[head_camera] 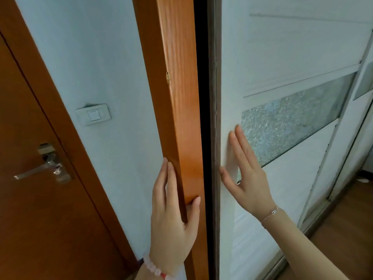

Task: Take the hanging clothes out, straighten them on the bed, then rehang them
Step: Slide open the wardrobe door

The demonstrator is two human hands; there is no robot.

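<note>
**Step in hand (judged):** opening the wardrobe [343,126] to reach the hanging clothes.

**Hands:**
- The right hand [248,178] lies flat on the white sliding door [272,57]. Its fingers [241,142] are straight, and the palm presses just beside the frosted pane [292,122].
- The left hand [171,215] rests on the wooden post [177,98], fingers straight along its side and thumb across its front face.
- Neither hand grips anything.

**Recommendation:** press firmly with the palm and push sideways along the track, away from the post. Use the left hand as a brace.

**Container:** only a narrow dark gap [200,118] shows between post and door. The contents are not visible. The hanging clothes are not in view and are presumably inside.
</note>
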